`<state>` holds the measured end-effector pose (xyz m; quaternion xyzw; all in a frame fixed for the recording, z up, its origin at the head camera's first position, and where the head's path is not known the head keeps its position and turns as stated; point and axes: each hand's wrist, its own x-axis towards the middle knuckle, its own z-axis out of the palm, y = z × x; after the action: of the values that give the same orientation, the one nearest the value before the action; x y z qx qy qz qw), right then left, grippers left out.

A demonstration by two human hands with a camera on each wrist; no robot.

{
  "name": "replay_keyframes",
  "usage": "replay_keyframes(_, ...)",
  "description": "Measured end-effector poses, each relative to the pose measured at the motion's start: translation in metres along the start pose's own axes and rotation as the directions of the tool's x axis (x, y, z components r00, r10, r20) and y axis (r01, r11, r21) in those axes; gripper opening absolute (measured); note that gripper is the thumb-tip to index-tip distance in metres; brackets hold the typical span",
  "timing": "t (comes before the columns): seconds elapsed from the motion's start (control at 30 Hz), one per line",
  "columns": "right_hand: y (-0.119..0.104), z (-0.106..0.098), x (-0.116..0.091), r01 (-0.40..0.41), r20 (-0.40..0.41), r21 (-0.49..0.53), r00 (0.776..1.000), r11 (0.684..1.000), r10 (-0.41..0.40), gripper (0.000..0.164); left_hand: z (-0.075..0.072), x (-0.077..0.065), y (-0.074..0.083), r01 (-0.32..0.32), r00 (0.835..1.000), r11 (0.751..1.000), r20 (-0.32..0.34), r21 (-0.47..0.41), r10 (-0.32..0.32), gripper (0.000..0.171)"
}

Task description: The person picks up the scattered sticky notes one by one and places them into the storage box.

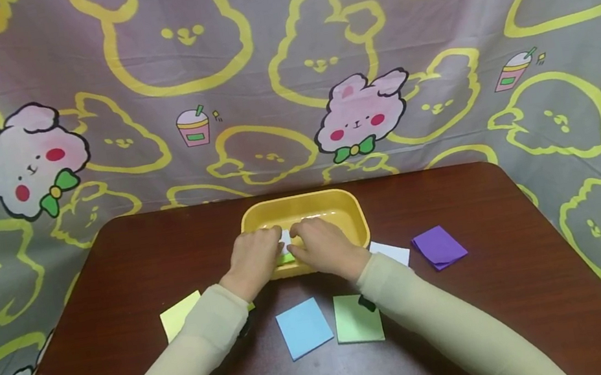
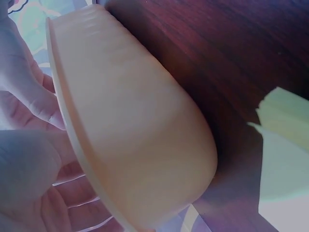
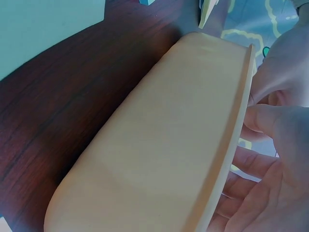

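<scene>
I have the left hand (image 1: 252,257) and right hand (image 1: 325,242) close together, fingers bent, over a yellow, round-cornered tray (image 1: 364,223). Between them, inside: white-and-green paper (image 1: 286,242); I cannot tell whether either grips it. Nearer: light-blue square paper pad (image 1: 305,329), pale-green square paper pad (image 1: 355,326).
</scene>
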<state>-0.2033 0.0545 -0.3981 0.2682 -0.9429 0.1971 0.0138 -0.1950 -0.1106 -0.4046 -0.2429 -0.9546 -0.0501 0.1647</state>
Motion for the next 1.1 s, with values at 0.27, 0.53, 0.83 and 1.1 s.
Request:
replay_keyframes(0.27, 0.0024, 0.0015, -0.0009, -0.005, -0.009, -0.01, 1.0, 1.0, 0.004, 0.033, -0.0007, 0.0, -0.0003, 0.008, 1.0, 1.0, 0.004, 0.001, -0.008, 0.016)
replay_keyframes(0.53, 0.0038, 0.0008, -0.0025, -0.037, -0.008, -0.023, 0.999, 0.999, 0.037, 0.034, -0.0004, -0.0012, 0.0008, 0.014, 1.0, 1.0, 0.001, 0.007, -0.014, 0.023)
replay_keyframes(0.83, 0.0058, 0.0003, -0.0031, -0.04, -0.02, -0.018, 0.999, 0.999, 0.04, 0.034, -0.0027, -0.0018, 0.0026, 0.017, 1.0, 1.0, 0.013, 0.003, -0.017, 0.024)
replay_keyframes(1.1, 0.0055, -0.0014, -0.0042, -0.057, -0.024, -0.006, 0.998, 0.998, 0.057, 0.037, -0.0043, -0.0016, 0.0031, 0.045, 0.999, 0.999, 0.0, -0.01, -0.045, 0.023)
